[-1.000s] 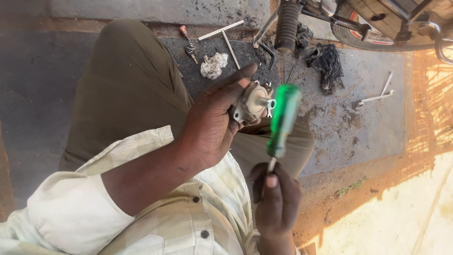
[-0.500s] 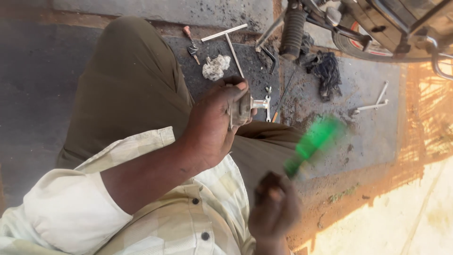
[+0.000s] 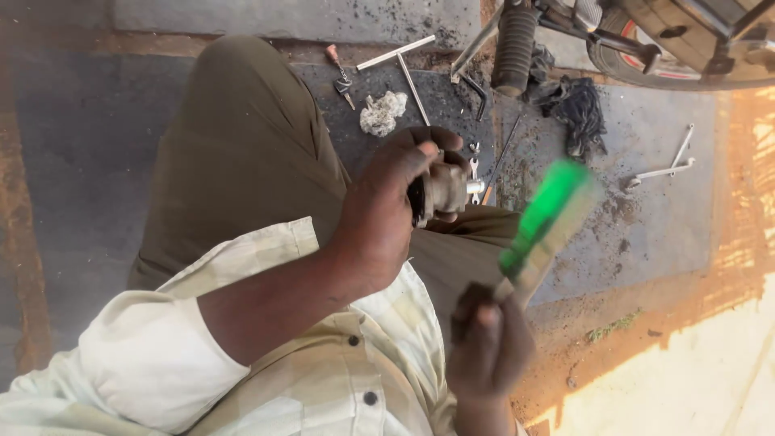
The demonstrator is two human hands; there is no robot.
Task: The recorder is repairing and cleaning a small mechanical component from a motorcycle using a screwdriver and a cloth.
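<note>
Concrete floor (image 3: pixel 662 242), grey and stained, fills the frame, sunlit dirt at lower right and a motorcycle wheel (image 3: pixel 686 48) at upper right. A dark rag (image 3: pixel 575 109), T-handled wrenches (image 3: pixel 401 58) and keys (image 3: pixel 343 85) lie along the top. At centre the left hand (image 3: pixel 387 218) clenches a small metal engine part (image 3: pixel 448 192), which looks rigid, fairly heavy and probably greasy; its body seems the best hold. Lower centre, the right hand (image 3: pixel 484 347) grips a green-handled screwdriver (image 3: pixel 542 222) by the shaft, blurred.
</note>
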